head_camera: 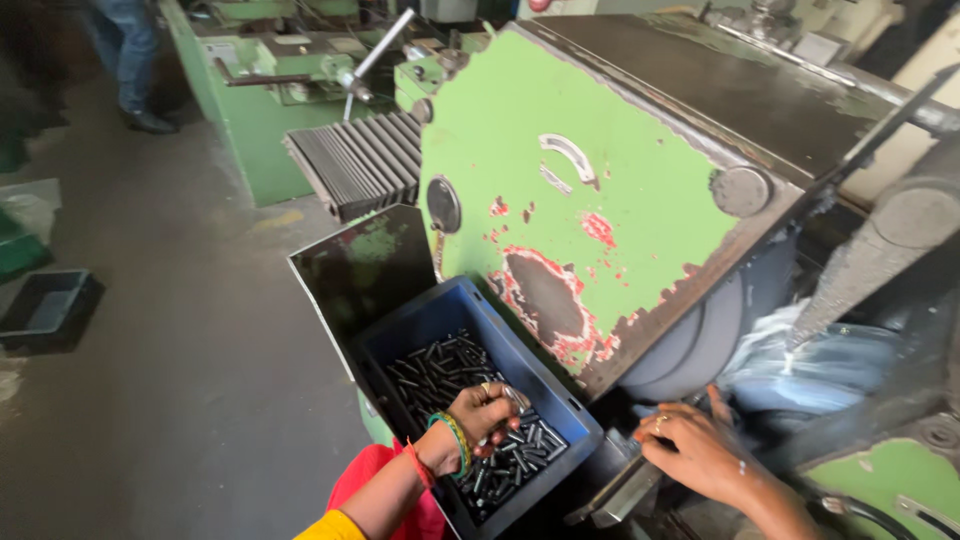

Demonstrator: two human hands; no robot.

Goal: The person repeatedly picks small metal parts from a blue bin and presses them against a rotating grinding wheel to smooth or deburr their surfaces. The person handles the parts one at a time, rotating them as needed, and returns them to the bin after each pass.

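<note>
Big green machine (590,190) fills the view, its paint chipped to red and bare metal, with a grey wheel (700,335) under the guard and milky coolant (800,345) running down beside it. Below the guard sits a blue bin (545,385), tight against the machine, with a dark panel (360,265) standing behind it. The bin holds a heap of short dark steel pins (440,365), and plenty of them, so by the look of it most of the lot is yet to be handled. The left hand (483,412), bangles at the wrist, is down in the bin, fingers curled round a small bunch of pins, a few poking out shiny between them. The right hand (695,450) rests palm-down near the wheel, just beside a metal ledge (620,490), fingers spread narrow; whether it pins anything beneath, I cannot tell. Over on the floor, a dark tray (45,308) lies well apart, and a person's legs (130,55) stand by another green machine (270,100) at the back.
</note>
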